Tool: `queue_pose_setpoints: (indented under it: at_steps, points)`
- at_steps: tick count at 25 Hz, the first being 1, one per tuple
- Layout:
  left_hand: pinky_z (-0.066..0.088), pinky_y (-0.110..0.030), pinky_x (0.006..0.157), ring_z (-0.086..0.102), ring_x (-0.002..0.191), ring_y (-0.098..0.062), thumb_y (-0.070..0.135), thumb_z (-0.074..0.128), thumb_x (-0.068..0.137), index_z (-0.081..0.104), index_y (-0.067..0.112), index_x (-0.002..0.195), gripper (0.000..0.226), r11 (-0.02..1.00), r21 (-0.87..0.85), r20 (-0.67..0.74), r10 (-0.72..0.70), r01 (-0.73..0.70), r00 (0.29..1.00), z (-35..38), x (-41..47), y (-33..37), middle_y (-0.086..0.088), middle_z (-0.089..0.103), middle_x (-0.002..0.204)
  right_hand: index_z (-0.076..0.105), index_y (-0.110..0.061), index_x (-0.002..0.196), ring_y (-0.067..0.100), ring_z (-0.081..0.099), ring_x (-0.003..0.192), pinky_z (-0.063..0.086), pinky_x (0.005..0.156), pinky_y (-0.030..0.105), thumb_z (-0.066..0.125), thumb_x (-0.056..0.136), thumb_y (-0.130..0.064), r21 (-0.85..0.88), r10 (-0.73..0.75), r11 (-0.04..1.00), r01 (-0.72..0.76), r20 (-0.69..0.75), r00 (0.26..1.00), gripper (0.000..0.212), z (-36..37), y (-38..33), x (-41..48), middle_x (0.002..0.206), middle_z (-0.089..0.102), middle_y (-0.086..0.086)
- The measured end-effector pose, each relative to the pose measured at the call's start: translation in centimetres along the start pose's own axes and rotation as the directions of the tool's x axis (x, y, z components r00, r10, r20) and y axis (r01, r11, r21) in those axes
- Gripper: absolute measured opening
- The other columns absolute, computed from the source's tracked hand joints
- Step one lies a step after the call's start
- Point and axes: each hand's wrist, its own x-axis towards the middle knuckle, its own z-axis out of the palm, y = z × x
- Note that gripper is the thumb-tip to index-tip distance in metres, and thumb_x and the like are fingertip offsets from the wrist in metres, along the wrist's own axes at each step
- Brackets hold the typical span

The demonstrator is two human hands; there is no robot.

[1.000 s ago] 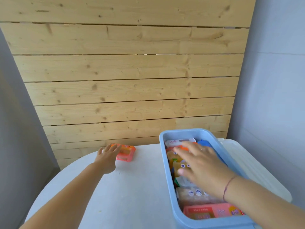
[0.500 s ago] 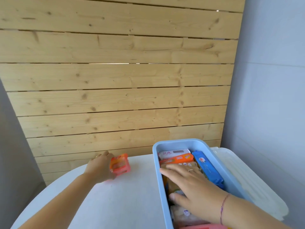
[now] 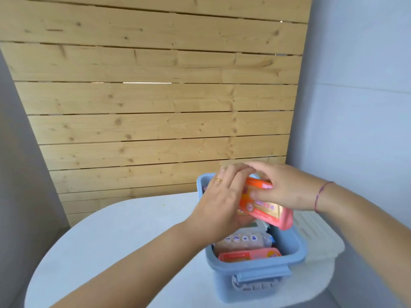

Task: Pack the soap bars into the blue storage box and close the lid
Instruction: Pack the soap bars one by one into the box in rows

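Note:
The blue storage box [image 3: 291, 247] stands open on the white table [image 3: 124, 236], right of centre, holding several wrapped soap bars; a pink one [image 3: 249, 256] lies at its near end. Above the box, both hands hold an orange-pink soap bar [image 3: 264, 207], tilted. My left hand [image 3: 220, 201] grips its left side and my right hand [image 3: 284, 187] clasps it from the top right. The far end of the box is hidden behind my hands.
A white lid [image 3: 315, 238] lies on the table just right of the box. A latch [image 3: 260, 278] sits on the box's near end. A wooden slat wall [image 3: 155, 107] rises behind the table, and a grey wall [image 3: 360, 130] stands close on the right.
My left hand has carried the orange-pink soap bar from the table's far left over to the box. My right hand has risen out of the box and taken hold of the bar.

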Motion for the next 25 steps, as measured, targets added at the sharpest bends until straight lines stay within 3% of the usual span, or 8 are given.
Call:
queue_pose_setpoints:
  at_steps: [3,5,7,12,18,21,23,25]
  points:
    - [-0.002,-0.044,0.121,-0.002,0.148,-0.015,0.073,0.044,0.074,0.007,0.023,0.151,0.099,0.983,0.09,0.419,-0.18,0.157,0.89,1.5,-1.3,1.3,0.003,0.005,0.161,0.05,-0.032,0.129,0.021,0.057,0.112,0.048,0.088,0.031,0.053,0.084,-0.027,-0.293,0.2,0.94,-0.175,0.057,0.978,0.045,-1.0,1.4,-1.5,0.126,0.06,-0.002]
    - [0.001,-0.048,0.119,0.0,0.148,-0.01,0.068,0.032,0.086,0.019,0.037,0.148,0.07,0.993,0.07,0.653,-0.114,0.09,0.749,1.9,-2.2,1.3,0.009,0.013,0.16,0.059,-0.024,0.115,0.025,0.061,0.102,0.049,0.076,0.031,0.048,0.084,-0.023,-0.401,0.274,0.891,-0.211,0.106,0.956,0.033,-0.8,1.7,-1.9,0.114,0.066,0.003]
    - [0.003,-0.051,0.117,0.003,0.148,-0.007,0.068,0.021,0.089,0.021,0.052,0.142,0.056,0.995,-0.002,0.757,-0.062,0.097,0.65,1.7,-2.9,1.3,0.014,0.018,0.159,0.061,-0.018,0.103,0.027,0.061,0.091,0.042,0.059,0.027,0.046,0.083,-0.022,-0.471,0.319,0.853,-0.224,0.132,0.938,0.026,0.1,1.6,-1.6,0.099,0.066,0.003]
    - [0.0,-0.048,0.119,0.005,0.148,-0.011,0.069,0.02,0.088,0.016,0.046,0.145,0.063,0.987,0.075,0.794,-0.145,0.143,0.59,0.6,-3.3,1.7,0.01,0.012,0.16,0.055,-0.019,0.089,0.022,0.053,0.077,0.037,0.06,0.023,0.046,0.083,-0.023,-0.568,0.416,0.766,-0.301,0.08,0.906,0.011,4.1,1.3,0.5,0.072,0.051,-0.003]
    - [-0.007,-0.044,0.12,0.006,0.149,-0.014,0.067,0.021,0.089,0.018,0.029,0.15,0.072,0.988,0.078,0.762,-0.144,0.131,0.631,0.3,-4.3,1.7,0.006,0.011,0.161,0.049,-0.022,0.12,0.026,0.056,0.098,0.032,0.066,0.03,0.044,0.087,-0.019,-0.391,0.332,0.818,-0.421,-0.276,0.902,0.033,8.3,2.0,-0.6,0.11,0.057,0.005]
    - [-0.008,-0.043,0.119,0.006,0.149,-0.013,0.068,0.02,0.089,0.018,0.028,0.15,0.073,0.988,0.082,0.751,-0.145,0.127,0.645,0.6,-4.5,1.6,0.006,0.011,0.161,0.04,-0.022,0.128,0.028,0.051,0.109,0.035,0.077,0.035,0.041,0.09,-0.024,-0.4,0.292,0.82,-0.409,-0.321,0.901,0.038,10.0,2.4,-1.0,0.116,0.051,0.007]
    - [-0.008,-0.044,0.119,0.007,0.149,-0.013,0.067,0.02,0.089,0.018,0.028,0.15,0.072,0.989,0.085,0.747,-0.146,0.124,0.649,0.6,-4.5,1.6,0.006,0.012,0.161,0.034,-0.023,0.134,0.027,0.044,0.117,0.035,0.09,0.036,0.034,0.094,-0.036,-0.367,0.293,0.838,-0.404,-0.322,0.9,0.042,10.4,3.0,-1.4,0.123,0.045,0.006]
    - [-0.008,-0.045,0.12,0.008,0.149,-0.013,0.068,0.019,0.089,0.018,0.029,0.15,0.072,0.99,0.087,0.74,-0.137,0.108,0.659,0.9,-4.7,1.5,0.006,0.013,0.161,0.025,-0.025,0.142,0.02,0.031,0.133,0.024,0.105,0.039,0.012,0.087,-0.062,-0.301,0.262,0.886,-0.353,-0.304,0.916,0.067,10.6,3.6,-2.3,0.141,0.033,-0.002]
